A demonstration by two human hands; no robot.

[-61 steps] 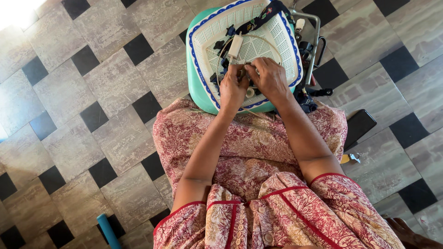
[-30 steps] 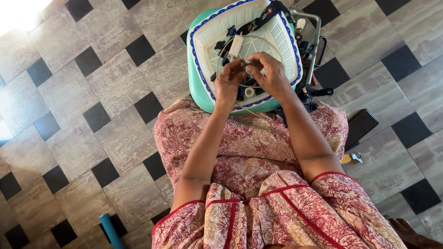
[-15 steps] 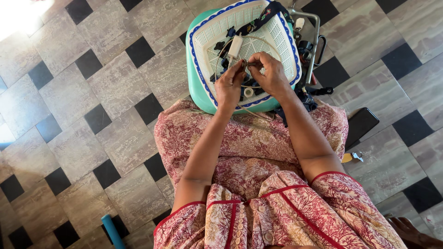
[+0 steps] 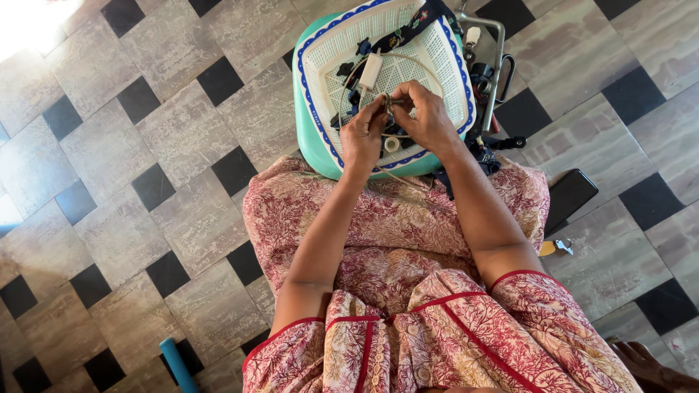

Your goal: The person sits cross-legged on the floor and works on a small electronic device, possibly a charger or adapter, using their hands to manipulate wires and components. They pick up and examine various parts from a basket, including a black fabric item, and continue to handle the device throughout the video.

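My left hand [image 4: 362, 133] and my right hand [image 4: 426, 116] meet over a white perforated tray [image 4: 437, 62] with a blue rim. Between their fingertips both pinch a small metal part [image 4: 388, 104] joined to a thin pale cable [image 4: 349, 84]. The cable loops across the tray past a small white block [image 4: 370, 70]. Several dark small parts [image 4: 348, 71] lie in the tray, partly hidden by my hands. The tray rests on a teal tub [image 4: 309, 142] in front of my knees.
A metal frame with dark straps [image 4: 489, 65] stands at the tub's right side. A black phone [image 4: 569, 195] lies on the tiled floor [image 4: 145, 182] to the right, a small orange-and-metal item [image 4: 555, 247] near it. A blue tube [image 4: 177, 364] is at bottom left, a foot [image 4: 648, 360] at bottom right.
Both hands have shifted slightly up over the tray and kept their pinch on the small part; the view has moved a little.
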